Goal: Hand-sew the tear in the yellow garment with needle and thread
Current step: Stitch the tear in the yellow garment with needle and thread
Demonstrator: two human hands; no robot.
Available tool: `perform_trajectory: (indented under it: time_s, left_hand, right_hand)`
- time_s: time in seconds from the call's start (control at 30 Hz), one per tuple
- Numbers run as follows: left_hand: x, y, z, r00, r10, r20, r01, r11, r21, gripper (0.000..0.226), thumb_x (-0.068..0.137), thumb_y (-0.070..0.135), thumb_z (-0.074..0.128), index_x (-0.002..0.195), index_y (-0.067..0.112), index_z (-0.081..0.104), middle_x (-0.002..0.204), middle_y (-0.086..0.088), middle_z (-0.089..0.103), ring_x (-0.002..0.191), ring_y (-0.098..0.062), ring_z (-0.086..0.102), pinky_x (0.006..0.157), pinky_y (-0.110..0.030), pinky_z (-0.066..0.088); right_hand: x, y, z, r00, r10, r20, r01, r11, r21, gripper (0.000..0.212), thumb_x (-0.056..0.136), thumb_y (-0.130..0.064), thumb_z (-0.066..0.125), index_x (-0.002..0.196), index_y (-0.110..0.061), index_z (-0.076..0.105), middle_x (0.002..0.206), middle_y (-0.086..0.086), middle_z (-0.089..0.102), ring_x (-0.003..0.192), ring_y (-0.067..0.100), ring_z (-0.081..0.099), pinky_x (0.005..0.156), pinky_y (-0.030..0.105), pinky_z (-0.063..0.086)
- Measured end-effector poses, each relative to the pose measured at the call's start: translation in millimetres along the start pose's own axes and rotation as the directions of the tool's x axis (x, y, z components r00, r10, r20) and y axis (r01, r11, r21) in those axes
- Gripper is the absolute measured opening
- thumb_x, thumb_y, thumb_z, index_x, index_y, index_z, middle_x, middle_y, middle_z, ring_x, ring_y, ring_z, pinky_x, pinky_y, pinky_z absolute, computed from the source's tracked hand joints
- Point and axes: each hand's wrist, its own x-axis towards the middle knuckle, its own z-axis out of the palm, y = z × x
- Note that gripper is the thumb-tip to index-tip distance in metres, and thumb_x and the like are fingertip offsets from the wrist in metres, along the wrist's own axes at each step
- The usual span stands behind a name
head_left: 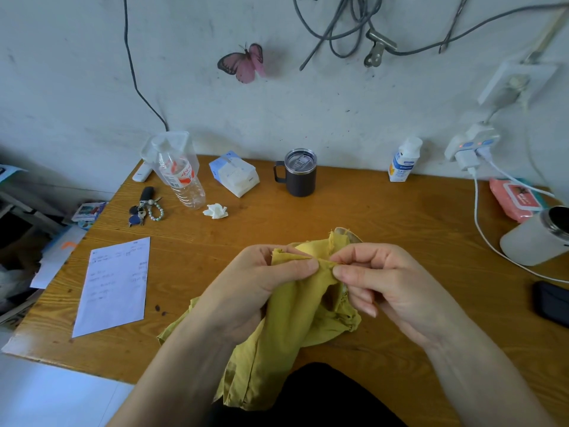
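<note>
I hold the yellow garment [295,322] bunched over the desk [385,217], its tail hanging toward six o'clock into my lap. My left hand [261,285] is closed on a raised fold, thumb on top, keeping the seam taut. My right hand [378,278], at three o'clock of that fold, pinches thumb and forefinger together right at the cloth edge, probably on the needle, though it is too fine to make out. To stitch well, I should keep the fold tight and take small bites close to the edge.
</note>
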Motion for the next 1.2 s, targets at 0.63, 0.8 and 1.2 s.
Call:
perform_trajectory:
  time_s: [0.63, 0.8, 1.2]
  left_hand:
    - [2.9, -12.4, 7.1, 0.995, 0.095, 0.031, -0.089, 0.985, -0.147, 0.009, 0.069, 0.013, 0.068, 0.066, 0.007, 0.075, 0.066, -0.011, 0.072, 0.060, -0.018, 0.070, 0.056, -0.024, 0.055]
    - [4.6, -16.4, 13.3, 0.992, 0.125, 0.034, -0.120, 0.987, -0.107, 0.013, 0.073, 0.014, 0.067, 0.067, 0.006, 0.074, 0.066, -0.013, 0.071, 0.061, -0.020, 0.069, 0.060, -0.025, 0.055]
    - [7.1, -15.5, 10.8, 0.989, 0.113, -0.096, -0.121, 0.990, -0.079, 0.018, 0.064, 0.017, 0.071, 0.074, 0.003, 0.073, 0.070, -0.014, 0.072, 0.063, -0.022, 0.070, 0.057, -0.029, 0.058]
  right_hand:
    - [-0.7, 14.5, 5.4, 0.966, -0.256, -0.047, 0.232, 0.928, -0.292, 0.013, 0.091, -0.024, 0.047, 0.101, -0.022, 0.054, 0.064, -0.004, 0.059, 0.062, 0.009, 0.058, 0.064, 0.020, 0.048]
    - [3.6, 13.9, 10.1, 0.953, -0.291, -0.087, 0.248, 0.911, -0.330, 0.008, 0.089, -0.022, 0.049, 0.095, -0.025, 0.054, 0.062, -0.006, 0.058, 0.060, 0.007, 0.056, 0.059, 0.021, 0.048]
    - [4.4, 8.1, 17.3, 0.716, -0.695, -0.069, 0.295, 0.390, -0.872, 0.025, 0.085, -0.037, 0.057, 0.092, -0.017, 0.072, 0.095, -0.003, 0.057, 0.070, 0.000, 0.050, 0.055, 0.009, 0.041]
